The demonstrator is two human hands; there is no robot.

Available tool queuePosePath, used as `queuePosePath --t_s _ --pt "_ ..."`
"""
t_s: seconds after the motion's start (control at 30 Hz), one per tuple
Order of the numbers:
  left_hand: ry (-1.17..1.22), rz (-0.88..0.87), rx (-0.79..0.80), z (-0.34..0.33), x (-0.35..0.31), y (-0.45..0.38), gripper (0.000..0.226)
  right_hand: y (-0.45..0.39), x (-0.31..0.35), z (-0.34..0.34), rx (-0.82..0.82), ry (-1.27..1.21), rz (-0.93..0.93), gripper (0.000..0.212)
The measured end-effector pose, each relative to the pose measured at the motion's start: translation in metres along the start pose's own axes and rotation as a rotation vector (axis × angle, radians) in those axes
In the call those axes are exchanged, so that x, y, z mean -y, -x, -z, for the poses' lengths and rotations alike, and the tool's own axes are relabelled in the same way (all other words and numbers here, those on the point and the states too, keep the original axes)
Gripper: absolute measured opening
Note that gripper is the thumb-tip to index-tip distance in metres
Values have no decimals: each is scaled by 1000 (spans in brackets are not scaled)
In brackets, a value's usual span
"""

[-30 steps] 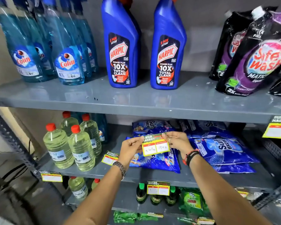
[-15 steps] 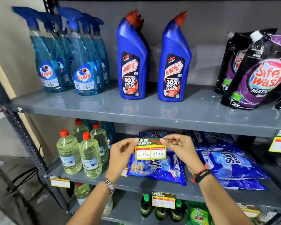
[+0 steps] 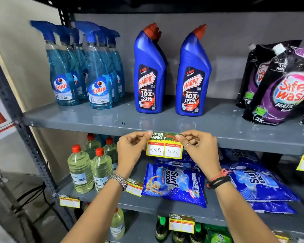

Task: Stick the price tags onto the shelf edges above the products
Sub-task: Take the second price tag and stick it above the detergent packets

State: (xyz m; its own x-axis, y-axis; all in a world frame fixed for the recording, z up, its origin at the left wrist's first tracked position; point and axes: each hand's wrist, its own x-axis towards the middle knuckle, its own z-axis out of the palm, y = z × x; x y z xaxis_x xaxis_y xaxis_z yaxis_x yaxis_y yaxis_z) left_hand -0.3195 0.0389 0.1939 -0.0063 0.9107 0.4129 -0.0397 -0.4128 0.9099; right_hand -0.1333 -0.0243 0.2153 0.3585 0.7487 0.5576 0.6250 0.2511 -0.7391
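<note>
Both forearms reach up from the bottom of the view. Left wrist carries a silver metal link watch (image 3: 118, 180); right wrist carries red and black thread bands (image 3: 218, 179).

Left hand (image 3: 132, 148) pinches the top-left corner of the yellow-bordered paper price tag with a green "SUPER MARKET" header (image 3: 164, 146), thumb and forefinger closed on it. Right hand (image 3: 198, 148) pinches the top-right corner the same way; a ring shows on one finger. The tag spans the gap between the two hands, held flat and level, two white boxes reading 248 and 124. Its top strip lies against the front edge of the upper grey metal shelf (image 3: 95, 126); the yellow lower part hangs below that edge. Cannot tell if it is stuck down.

Below and behind the tag: blue Surf Excel detergent pouches (image 3: 172, 183) lie flat on the middle shelf, with another loose tag (image 3: 134, 185) just beside them at the left wrist. Clear bottles of pale yellow liquid with red caps (image 3: 81, 171) stand to the left.

Farther back, on the upper shelf: two blue Harpic bottles with red caps (image 3: 150, 71) stand directly above the tag, blue Colin spray bottles (image 3: 98, 71) to their left, black-and-purple Safewash refill pouches (image 3: 284, 88) to the right.
</note>
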Motion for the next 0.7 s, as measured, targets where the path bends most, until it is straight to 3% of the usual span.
queuePosePath --t_s 0.27,0.4,0.5,0.6,0.7 --pt "-90 -57 -115 -7 1 -4 14 2 6 -4 -58 135 39 13" --pt "-357 -31 -299 -9 -4 -5 43 4 11 -5 -127 417 101 25" --pt "-562 -235 -418 -5 -5 -2 48 5 12 -5 -236 593 247 35" --pt "-723 -499 -223 -3 -4 -6 43 -4 19 -14 -186 589 293 57" --pt "-753 -496 8 -4 -4 -12 38 -11 23 -22 -64 620 214 63"
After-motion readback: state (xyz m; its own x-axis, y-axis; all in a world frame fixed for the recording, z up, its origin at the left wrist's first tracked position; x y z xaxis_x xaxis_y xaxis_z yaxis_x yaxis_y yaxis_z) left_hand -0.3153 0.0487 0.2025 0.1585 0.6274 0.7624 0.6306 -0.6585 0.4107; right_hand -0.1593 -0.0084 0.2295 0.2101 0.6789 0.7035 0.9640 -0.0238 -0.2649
